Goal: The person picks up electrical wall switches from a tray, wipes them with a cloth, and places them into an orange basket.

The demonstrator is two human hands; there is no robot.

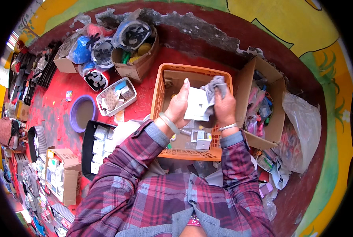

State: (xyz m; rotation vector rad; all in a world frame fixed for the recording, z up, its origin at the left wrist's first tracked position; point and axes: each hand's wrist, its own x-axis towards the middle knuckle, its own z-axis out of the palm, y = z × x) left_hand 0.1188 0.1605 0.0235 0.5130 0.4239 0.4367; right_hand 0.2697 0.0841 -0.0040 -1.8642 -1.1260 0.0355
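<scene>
Okay, head view: my left hand (179, 106) grips white square plate (197, 104) by edge, my right hand (225, 107) clenches grey cloth (216, 87) against plate, both above orange basket (159, 93). Wiping looks mid-way; more white pieces in basket, black tray (87, 139) alongside holds others.

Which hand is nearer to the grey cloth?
Right. The right hand grips the grey cloth against the white plate; the left hand holds the plate's opposite edge, apart from the cloth.
</scene>
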